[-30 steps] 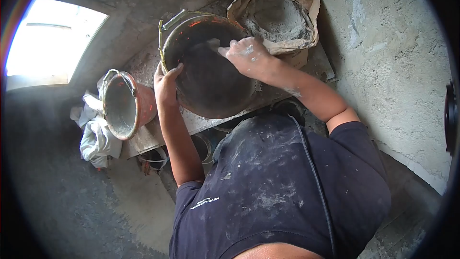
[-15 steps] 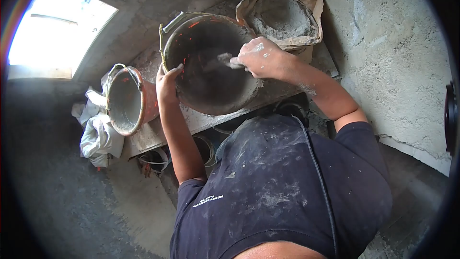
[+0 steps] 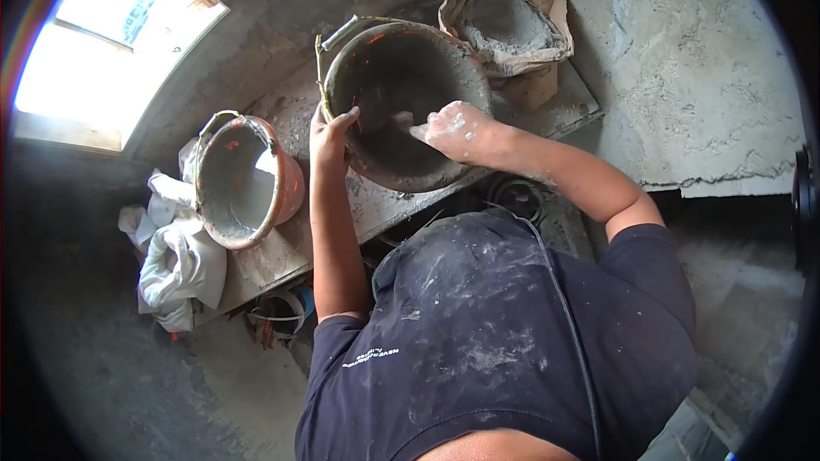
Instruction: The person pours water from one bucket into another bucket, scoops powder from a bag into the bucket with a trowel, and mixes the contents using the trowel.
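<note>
A large orange bucket (image 3: 465,77), its inside coated with grey cement, stands on the board in front of me. My left hand (image 3: 330,141) is closed on its left rim, thumb over the edge, beside the wire handle. Over the near right part of the opening, my right hand (image 3: 459,131) is wrapped round a small tool that looks like a trowel (image 3: 401,121). Its end points into the bucket, dark and blurred, and most of its handle is hidden by the fingers. The bottom of the bucket is in shadow.
A smaller orange bucket (image 3: 292,192) containing grey liquid stands at the left, beside white sacks (image 3: 182,269). An open paper bag (image 3: 547,0) of grey powder is at the back right. The board (image 3: 273,252) has pails beneath it. A rough wall (image 3: 692,77) rises at the right.
The view has shifted, so the large bucket appears farther right. My right hand with the trowel has moved nearer to me and farther in over the opening. My left hand keeps its grip on the rim.
</note>
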Demonstrator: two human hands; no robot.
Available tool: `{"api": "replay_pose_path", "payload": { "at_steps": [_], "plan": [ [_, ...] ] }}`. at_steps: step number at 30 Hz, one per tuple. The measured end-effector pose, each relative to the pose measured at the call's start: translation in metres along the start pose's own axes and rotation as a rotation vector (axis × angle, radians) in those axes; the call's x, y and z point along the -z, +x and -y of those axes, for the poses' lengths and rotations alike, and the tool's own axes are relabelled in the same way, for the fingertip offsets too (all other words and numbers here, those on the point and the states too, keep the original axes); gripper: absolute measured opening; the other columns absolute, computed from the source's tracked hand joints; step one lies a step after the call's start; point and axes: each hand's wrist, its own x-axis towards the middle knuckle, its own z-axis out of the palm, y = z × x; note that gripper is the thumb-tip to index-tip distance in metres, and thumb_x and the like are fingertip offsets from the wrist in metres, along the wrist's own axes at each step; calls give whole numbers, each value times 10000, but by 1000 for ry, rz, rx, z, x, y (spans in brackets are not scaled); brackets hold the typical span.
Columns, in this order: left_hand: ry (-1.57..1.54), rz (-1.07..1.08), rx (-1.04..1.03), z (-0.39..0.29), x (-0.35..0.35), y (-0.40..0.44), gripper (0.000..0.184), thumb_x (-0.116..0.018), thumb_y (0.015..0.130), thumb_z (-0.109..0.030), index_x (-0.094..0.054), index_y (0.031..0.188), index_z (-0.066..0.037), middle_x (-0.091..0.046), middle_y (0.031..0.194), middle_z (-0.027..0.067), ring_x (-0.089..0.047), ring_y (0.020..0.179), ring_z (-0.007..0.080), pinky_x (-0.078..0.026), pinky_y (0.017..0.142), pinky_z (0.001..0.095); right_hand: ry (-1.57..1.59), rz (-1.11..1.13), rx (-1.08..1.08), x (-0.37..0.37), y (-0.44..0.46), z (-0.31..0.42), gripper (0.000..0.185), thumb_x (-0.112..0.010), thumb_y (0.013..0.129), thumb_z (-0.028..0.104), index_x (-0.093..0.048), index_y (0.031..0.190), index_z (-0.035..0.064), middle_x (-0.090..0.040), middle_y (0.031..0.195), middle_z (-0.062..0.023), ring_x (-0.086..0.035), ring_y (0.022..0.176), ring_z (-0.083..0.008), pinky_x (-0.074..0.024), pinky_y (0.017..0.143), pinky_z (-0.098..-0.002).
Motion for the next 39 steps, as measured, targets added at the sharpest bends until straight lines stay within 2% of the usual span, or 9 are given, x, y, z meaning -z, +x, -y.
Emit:
{"api": "replay_pose_path", "payload": {
  "at_steps": [6,13,16,22,24,27,32,35,39],
  "plan": [
    [-43,105,-16,6,4,7,441,-654,827,-15,-594,1263,14,-681,1145,81,-642,1021,170,-494,942,305,33,250,15,56,-17,-14,171,-620,859,112,-724,996,109,-723,788,-112,-727,820,-324,-573,723,-453],
    [21,177,-48,0,-9,-6,503,-642,831,-4,-568,1327,22,-668,1198,91,-628,1077,180,-472,987,312,-201,-158,-373,28,-8,-12,210,-558,913,103,-721,1045,96,-712,796,-141,-732,777,-294,-580,670,-397],
    [61,183,-93,7,-16,-3,528,-634,825,24,-556,1347,25,-658,1203,71,-606,1106,168,-445,1018,309,-293,-42,-433,10,-4,-3,205,-548,932,141,-719,1027,78,-713,784,-120,-735,774,-267,-577,660,-378],
    [-36,235,-42,0,-24,-9,523,-630,836,39,-553,1353,16,-657,1198,79,-604,1099,162,-454,1003,308,-286,70,-320,4,-31,22,84,-680,750,97,-743,802,76,-736,811,-118,-739,789,-248,-582,686,-363],
    [-1,232,-66,-2,-30,-11,520,-636,843,34,-549,1355,17,-659,1181,80,-611,1071,163,-463,989,308,-216,339,-254,18,-34,21,240,-664,824,132,-725,1043,53,-722,795,-131,-730,780,-273,-579,648,-392],
    [30,215,-105,3,-34,-12,489,-624,867,35,-564,1352,12,-670,1217,89,-627,1104,179,-474,999,322,-114,389,-266,44,-37,17,332,-719,795,159,-733,1125,120,-735,841,-134,-730,814,-297,-579,690,-416],
    [-2,204,-68,2,-35,-14,531,-640,846,36,-543,1368,20,-654,1213,87,-607,1100,164,-454,1004,304,2,197,-330,59,-41,6,362,-713,832,173,-725,1188,241,-720,843,-140,-716,804,-322,-563,740,-443],
    [-13,200,-74,5,-35,-13,535,-642,844,35,-544,1370,17,-652,1212,82,-605,1102,161,-449,1008,301,-101,-103,-398,40,-35,3,190,-658,831,106,-743,1000,122,-723,830,-127,-726,796,-299,-573,685,-432],
    [17,163,-88,6,-37,-16,523,-647,840,34,-555,1354,19,-658,1190,69,-608,1088,158,-452,1001,299,-337,-19,-450,13,-26,5,126,-643,793,92,-751,837,43,-730,789,-132,-739,782,-245,-580,663,-384]
  ]
}}
